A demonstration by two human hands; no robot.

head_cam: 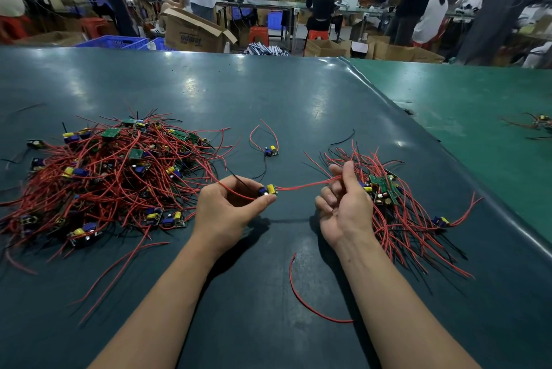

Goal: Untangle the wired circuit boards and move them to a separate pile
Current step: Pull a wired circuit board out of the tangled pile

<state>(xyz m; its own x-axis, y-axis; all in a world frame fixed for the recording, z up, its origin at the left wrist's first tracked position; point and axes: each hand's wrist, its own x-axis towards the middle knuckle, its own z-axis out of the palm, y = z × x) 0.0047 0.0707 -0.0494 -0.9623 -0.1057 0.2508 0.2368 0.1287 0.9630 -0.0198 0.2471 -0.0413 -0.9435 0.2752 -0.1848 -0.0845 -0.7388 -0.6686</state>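
A big tangled heap of small circuit boards with red and black wires (pixel 113 171) lies at the left of the dark table. A smaller, sorted pile (pixel 397 207) lies at the right. My left hand (pixel 230 207) pinches one small board with a yellow and a blue part (pixel 270 190) just above the table between the piles. A red wire (pixel 304 186) runs taut from that board to my right hand (pixel 343 204), which pinches its far end between thumb and fingers, right at the smaller pile's edge.
One lone board with looped red wires (pixel 271 151) lies beyond my hands. A loose red wire (pixel 301 294) curves on the table near my right forearm. A green mat (pixel 478 106) with a few more boards lies to the right. People, boxes and crates stand behind the table.
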